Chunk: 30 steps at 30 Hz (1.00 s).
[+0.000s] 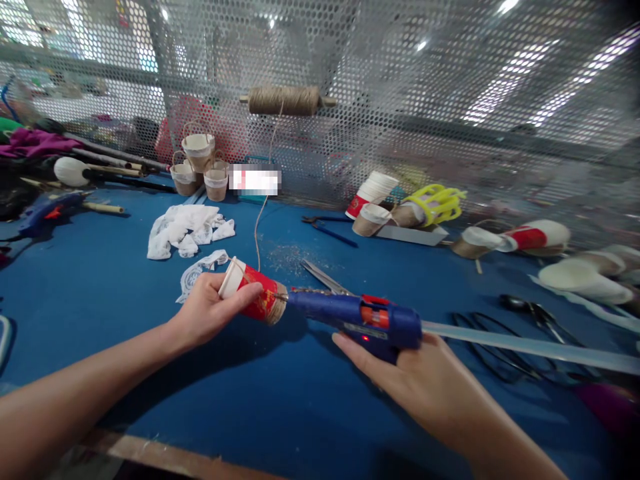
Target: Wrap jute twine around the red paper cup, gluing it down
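Note:
My left hand [213, 307] is closed round a red and white paper cup [255, 288], tipped on its side with its base toward the right. Twine [275, 311] is wound about the base end, and a strand runs up from the cup to a spool. In my right hand [410, 373] is a blue hot glue gun [350, 312] with a lit red light; its nozzle is at the twine-wrapped end of the cup. A long clear glue stick [505, 342] sticks out of the gun's back. Scissors [325, 276] lie just behind the gun.
The twine spool [283, 101] hangs on a rod at the perforated metal screen [400, 87]. White lace pieces [183, 227] lie behind my left hand, near small twine-covered buckets [199, 153]. Pliers [330, 230], stacked paper cups [373, 193] and black cable [495, 343] are toward the right. Another glue gun [47, 212] lies left.

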Each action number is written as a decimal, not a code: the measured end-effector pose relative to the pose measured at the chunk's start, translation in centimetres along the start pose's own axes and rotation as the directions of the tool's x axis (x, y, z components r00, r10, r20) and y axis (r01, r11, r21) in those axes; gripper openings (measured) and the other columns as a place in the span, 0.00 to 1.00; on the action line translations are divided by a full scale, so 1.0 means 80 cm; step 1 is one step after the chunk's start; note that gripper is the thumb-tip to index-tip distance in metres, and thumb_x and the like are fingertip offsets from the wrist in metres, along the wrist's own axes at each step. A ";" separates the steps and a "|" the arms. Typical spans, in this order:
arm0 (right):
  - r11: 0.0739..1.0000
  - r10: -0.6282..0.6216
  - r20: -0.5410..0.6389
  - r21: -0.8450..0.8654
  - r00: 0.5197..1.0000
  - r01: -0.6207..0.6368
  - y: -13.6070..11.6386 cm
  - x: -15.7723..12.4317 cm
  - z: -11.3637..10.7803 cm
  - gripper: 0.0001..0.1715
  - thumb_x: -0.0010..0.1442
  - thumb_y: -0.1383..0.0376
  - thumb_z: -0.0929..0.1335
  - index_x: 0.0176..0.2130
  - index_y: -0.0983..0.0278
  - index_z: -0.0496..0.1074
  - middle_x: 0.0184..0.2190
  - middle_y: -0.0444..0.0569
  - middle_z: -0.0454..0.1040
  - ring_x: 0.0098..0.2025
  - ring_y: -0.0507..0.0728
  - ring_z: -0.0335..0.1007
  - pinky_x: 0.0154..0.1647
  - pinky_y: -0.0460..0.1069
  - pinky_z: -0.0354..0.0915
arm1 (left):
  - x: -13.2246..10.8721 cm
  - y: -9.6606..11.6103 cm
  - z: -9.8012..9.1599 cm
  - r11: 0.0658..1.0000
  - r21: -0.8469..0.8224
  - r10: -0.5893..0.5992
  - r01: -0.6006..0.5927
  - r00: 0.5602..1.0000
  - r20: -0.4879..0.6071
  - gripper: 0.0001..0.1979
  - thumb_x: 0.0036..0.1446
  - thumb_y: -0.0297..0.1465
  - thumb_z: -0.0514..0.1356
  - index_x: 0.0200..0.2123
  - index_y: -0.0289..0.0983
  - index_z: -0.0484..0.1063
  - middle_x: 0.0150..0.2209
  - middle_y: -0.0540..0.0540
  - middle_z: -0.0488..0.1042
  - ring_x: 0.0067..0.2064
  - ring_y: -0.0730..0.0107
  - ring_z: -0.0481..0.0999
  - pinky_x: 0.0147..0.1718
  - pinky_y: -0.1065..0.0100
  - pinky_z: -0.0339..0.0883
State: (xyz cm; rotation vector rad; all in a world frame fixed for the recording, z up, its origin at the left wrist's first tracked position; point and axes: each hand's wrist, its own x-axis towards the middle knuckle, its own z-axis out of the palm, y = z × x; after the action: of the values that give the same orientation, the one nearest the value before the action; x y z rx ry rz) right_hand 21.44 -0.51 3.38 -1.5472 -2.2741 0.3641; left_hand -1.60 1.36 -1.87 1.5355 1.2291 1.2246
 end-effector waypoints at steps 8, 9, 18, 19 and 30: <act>1.000 -0.022 0.012 -0.023 1.000 0.022 0.002 -0.004 0.010 0.18 0.54 0.54 0.61 0.30 0.62 0.73 0.26 0.50 0.76 0.26 0.60 0.73 0.24 0.52 0.69 | 0.003 -0.001 0.001 0.994 -0.084 -0.073 0.069 0.997 -0.037 0.15 0.47 0.35 0.59 0.15 0.33 0.66 0.16 0.52 0.63 0.19 0.79 0.57 0.17 0.75 0.53; 0.999 -0.020 0.018 -0.034 1.000 0.021 0.003 -0.004 0.010 0.18 0.54 0.55 0.60 0.30 0.62 0.73 0.25 0.50 0.76 0.25 0.59 0.73 0.23 0.52 0.68 | 0.003 -0.001 0.001 0.993 -0.092 -0.079 0.075 0.996 -0.042 0.14 0.47 0.36 0.59 0.16 0.33 0.67 0.16 0.52 0.64 0.20 0.79 0.58 0.17 0.75 0.54; 0.994 -0.085 -0.038 -0.069 0.996 0.082 0.015 -0.010 0.012 0.12 0.52 0.58 0.65 0.35 0.58 0.74 0.27 0.48 0.76 0.30 0.58 0.72 0.31 0.51 0.69 | 0.004 0.001 0.001 0.993 -0.105 -0.066 0.062 0.997 -0.037 0.14 0.48 0.36 0.59 0.17 0.32 0.69 0.18 0.50 0.67 0.21 0.78 0.61 0.18 0.75 0.57; 0.994 -0.089 -0.045 -0.071 0.995 0.086 0.015 -0.010 0.012 0.12 0.52 0.58 0.65 0.35 0.58 0.74 0.27 0.48 0.76 0.31 0.59 0.72 0.32 0.52 0.68 | 0.004 0.001 0.001 0.993 -0.103 -0.065 0.060 0.997 -0.039 0.14 0.48 0.36 0.59 0.18 0.32 0.70 0.18 0.50 0.67 0.21 0.78 0.61 0.19 0.75 0.57; 1.000 -0.022 0.027 -0.021 0.999 0.023 -0.002 0.004 0.001 0.17 0.54 0.55 0.60 0.31 0.60 0.74 0.25 0.51 0.74 0.28 0.60 0.71 0.28 0.54 0.67 | -0.001 0.003 0.002 0.999 -0.014 0.047 -0.046 0.999 0.006 0.13 0.49 0.33 0.58 0.17 0.33 0.67 0.16 0.52 0.64 0.19 0.79 0.58 0.17 0.76 0.54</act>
State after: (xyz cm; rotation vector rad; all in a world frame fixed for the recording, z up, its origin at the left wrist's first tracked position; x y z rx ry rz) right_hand 21.16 -0.26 3.43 -1.5345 -2.3209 0.3573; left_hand -1.43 1.22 -1.72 1.5645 1.1849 1.2551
